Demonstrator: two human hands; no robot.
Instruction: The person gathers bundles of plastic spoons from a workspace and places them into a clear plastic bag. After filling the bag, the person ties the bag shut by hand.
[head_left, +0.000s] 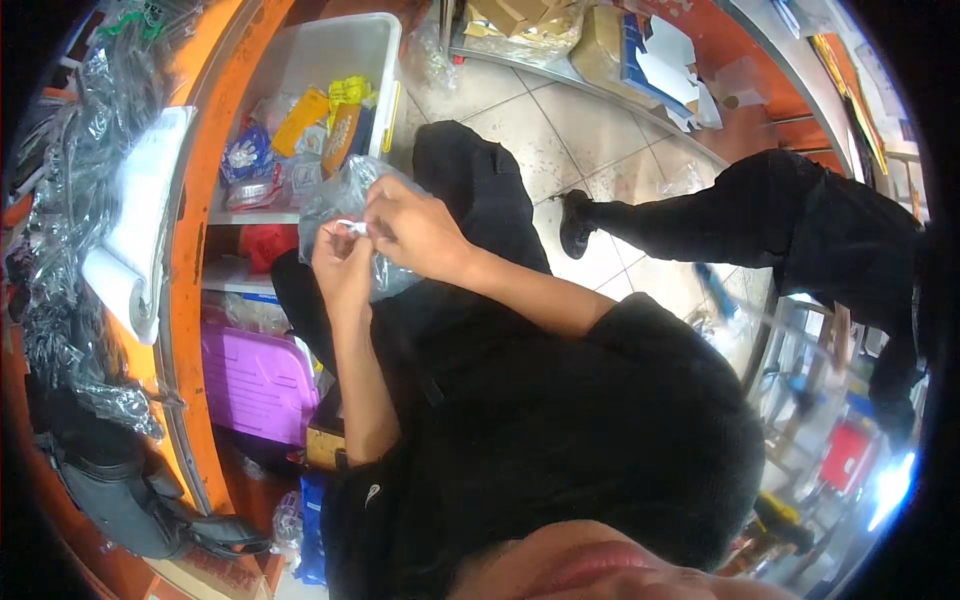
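Note:
Over the lap, my left hand (341, 262) and my right hand (412, 225) meet at the fingertips. Between them they pinch a small white looped piece (355, 226), which may be a cord or a plastic part; fingers cover much of it. A translucent plastic bag (394, 281) lies beneath both hands, draped against my black-clad legs (480, 187). My right fingers touch the upper part of the white piece, while my left thumb and index finger grip its lower side. Whether anything is inside the bag cannot be made out.
To the left, a white plastic bin (386, 75) holds small packets (300, 124). An orange shelf edge (187, 262) stands beside it, with a purple lid (259, 386) below. Another person's leg (697, 210) extends across the tiled floor (555, 112). A shelf with cardboard (596, 49) is ahead.

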